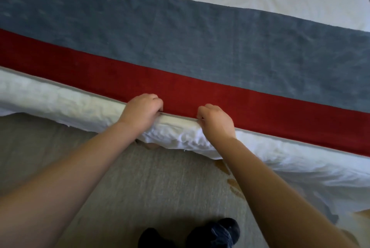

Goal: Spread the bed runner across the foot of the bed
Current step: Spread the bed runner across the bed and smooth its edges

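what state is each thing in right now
runner: spread flat across the bed, lightly creased, red band nearest the person
left hand: fingers curled, grips the runner's near edge
right hand: fingers curled, grips the same edge, apart from the left hand
bedding: white, rumpled, hangs over the near side of the bed

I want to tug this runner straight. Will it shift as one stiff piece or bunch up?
Probably floppy: the bed runner lies flat with faint creases. A pull where the left hand and right hand pinch its edge likely moves it only locally. Its textured weave probably resists sliding.
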Demonstrator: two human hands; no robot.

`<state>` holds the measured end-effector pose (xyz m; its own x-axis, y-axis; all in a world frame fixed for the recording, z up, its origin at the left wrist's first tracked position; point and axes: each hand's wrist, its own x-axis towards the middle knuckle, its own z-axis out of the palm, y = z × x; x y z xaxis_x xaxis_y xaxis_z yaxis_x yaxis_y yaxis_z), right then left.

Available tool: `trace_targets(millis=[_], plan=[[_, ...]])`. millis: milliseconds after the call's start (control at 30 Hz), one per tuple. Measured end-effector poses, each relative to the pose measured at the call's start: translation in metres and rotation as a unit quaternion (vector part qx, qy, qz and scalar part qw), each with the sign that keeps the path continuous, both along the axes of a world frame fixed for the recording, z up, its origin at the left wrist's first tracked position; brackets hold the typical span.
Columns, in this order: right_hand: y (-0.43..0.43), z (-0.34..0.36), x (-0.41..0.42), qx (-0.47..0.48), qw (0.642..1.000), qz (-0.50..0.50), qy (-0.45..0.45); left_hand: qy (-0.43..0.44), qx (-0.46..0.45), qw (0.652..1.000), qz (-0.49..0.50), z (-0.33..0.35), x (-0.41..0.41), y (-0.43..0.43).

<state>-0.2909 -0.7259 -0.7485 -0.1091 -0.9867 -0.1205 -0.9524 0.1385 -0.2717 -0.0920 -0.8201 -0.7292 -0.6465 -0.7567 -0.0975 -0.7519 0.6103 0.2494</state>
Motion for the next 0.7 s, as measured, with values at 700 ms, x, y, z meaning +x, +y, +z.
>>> trace_targets(millis=[700], plan=[[-0.084,0.002,0.121,0.018,0.994,0.106,-0.002,0.010,-0.039,0.999,0.028,0.003,0.108,-0.063]])
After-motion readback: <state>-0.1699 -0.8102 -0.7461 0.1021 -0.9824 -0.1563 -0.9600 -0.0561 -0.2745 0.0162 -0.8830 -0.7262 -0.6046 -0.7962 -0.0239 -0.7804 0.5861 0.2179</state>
